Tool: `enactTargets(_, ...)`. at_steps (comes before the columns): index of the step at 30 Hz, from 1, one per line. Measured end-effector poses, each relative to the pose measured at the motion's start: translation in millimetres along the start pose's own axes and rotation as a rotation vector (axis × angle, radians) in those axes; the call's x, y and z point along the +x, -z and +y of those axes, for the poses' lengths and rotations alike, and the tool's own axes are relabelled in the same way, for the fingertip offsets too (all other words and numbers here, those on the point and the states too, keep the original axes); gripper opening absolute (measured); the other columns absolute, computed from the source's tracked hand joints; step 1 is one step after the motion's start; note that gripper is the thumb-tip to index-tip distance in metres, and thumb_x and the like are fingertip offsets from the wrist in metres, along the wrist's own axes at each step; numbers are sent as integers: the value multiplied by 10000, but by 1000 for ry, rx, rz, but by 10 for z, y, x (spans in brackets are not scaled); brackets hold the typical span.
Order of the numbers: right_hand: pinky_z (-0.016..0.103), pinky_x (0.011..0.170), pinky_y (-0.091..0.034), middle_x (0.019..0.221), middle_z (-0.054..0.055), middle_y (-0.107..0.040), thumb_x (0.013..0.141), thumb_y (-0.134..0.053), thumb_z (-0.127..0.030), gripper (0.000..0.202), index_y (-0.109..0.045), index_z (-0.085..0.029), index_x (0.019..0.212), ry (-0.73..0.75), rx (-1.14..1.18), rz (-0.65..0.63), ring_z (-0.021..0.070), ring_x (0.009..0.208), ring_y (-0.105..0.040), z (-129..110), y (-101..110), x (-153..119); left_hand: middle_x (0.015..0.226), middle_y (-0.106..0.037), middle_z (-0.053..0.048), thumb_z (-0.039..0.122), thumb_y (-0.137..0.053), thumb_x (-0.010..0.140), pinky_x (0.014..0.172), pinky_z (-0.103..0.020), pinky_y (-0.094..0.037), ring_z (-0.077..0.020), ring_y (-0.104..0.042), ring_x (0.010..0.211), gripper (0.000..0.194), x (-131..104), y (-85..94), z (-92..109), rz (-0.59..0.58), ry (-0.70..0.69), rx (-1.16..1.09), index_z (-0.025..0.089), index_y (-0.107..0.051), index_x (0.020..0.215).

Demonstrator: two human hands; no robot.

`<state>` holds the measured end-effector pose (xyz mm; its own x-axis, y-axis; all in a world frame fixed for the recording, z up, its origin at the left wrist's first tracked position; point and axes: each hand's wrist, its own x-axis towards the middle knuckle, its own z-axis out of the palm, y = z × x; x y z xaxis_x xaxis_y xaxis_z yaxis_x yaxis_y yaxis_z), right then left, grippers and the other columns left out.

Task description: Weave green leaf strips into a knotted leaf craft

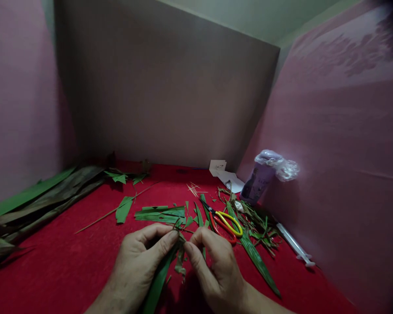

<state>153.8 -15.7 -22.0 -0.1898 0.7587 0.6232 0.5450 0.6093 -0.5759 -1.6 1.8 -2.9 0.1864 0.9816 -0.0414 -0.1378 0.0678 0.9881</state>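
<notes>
You have the work gathered at the near middle of the red-covered desk (pixel 68 279), just above its surface: a long green leaf strip (pixel 160 279) held in your left hand (pixel 144 250), its folded or bunched upper end showing between your fingers, with a withered brown strip (pixel 180 264) hanging beside it. Your left grip is pinched, thumb against forefinger, on that end of the green strip. Your right hand (pixel 216 261) is at the same spot, thumb and forefinger drawn close together next to the brown strip; whether that grip truly pinches it, you cannot tell, as the fingers hide the contact. The step in hand looks like fine fingertip work on the strip's end, perhaps winding or tucking, though the exact action is too small to read. As a judgement, the next move calls for a steady left pinch so the bunched end stays closed, and small, gentle moves from the right, since the brown strip looks dry and may well tear. The scissors (pixel 216 213) lie just beyond your right hand, untouched, among cut leaf pieces (pixel 160 213) and near a longer leaf blade (pixel 257 257), within easy reach should trimming be needed.
</notes>
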Motion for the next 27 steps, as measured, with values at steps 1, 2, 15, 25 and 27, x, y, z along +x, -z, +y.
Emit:
enactTargets(1,257,554,-351,615,3,-488,889,-417,-187,201,-448,-182,691,0,3,-4,132,583,-470,-5,0,0,524,-587,52,331,-714,701,463,-166,-388,-79,-478,466,162,-1,1,-1,7,1,2,186,-687,635)
enactTargets(2,257,554,-352,613,1,-486,889,-417,-187,204,-446,-183,687,-1,8,-6,132,582,-469,-9,0,0,511,-581,53,331,-717,697,454,-164,-382,-76,-470,456,166,2,2,0,12,3,4,185,-685,625)
enactTargets(15,250,562,-392,620,17,-555,883,-479,-244,215,-538,-171,689,-56,88,24,142,596,-523,7,-13,9,492,-595,31,349,-729,671,425,-164,-382,-87,-483,445,201,18,-4,30,-14,30,-21,169,-695,588)
enactTargets(25,245,548,-403,611,12,-525,886,-462,-233,213,-534,-169,696,-107,125,34,136,577,-510,16,-10,32,624,-727,-8,248,-830,503,535,-197,-475,-141,-626,560,201,24,-22,1,3,71,-159,182,-734,667)
enactTargets(27,246,549,-402,613,11,-523,885,-454,-225,213,-521,-174,690,-92,117,30,136,579,-508,13,-12,26,598,-718,-7,260,-828,501,515,-207,-472,-143,-617,529,198,17,-33,11,10,82,-145,177,-729,651)
